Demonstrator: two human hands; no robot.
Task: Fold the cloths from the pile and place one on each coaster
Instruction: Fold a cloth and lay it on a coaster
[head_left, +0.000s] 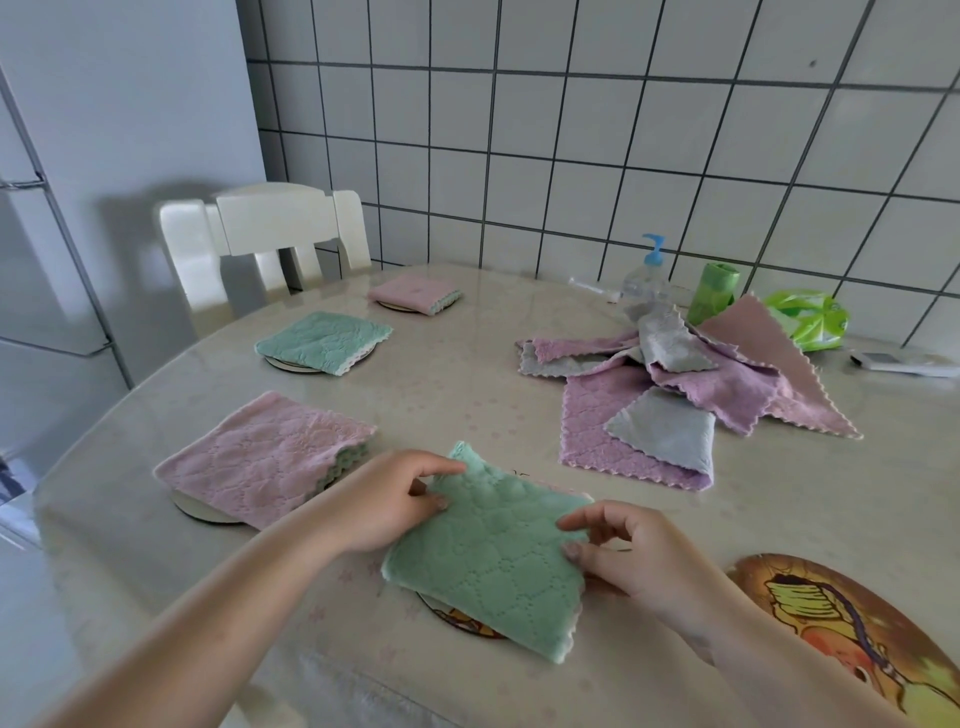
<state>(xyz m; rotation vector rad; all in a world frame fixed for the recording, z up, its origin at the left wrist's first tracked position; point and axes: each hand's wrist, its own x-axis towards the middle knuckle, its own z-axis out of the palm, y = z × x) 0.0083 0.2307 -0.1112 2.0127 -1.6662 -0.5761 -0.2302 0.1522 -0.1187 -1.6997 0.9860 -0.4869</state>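
Note:
A folded green cloth (493, 551) lies over a round coaster (457, 621) near the table's front edge. My left hand (387, 501) pinches its far left edge. My right hand (623, 551) pinches its right edge. To the left, a folded pink cloth (260, 457) covers a coaster (200, 506). Farther back, a folded green cloth (322, 340) sits on a coaster (291, 364), and a small folded pink cloth (415, 292) on another coaster (397, 306). A pile of purple, grey and pink cloths (685, 379) lies unfolded at the right.
A picture coaster (852, 634) lies bare at the front right. A pump bottle (647, 275), a green roll (714, 293), a green bag (805, 319) and a remote (904, 364) stand by the tiled wall. A white chair (270, 239) faces the table's far left side.

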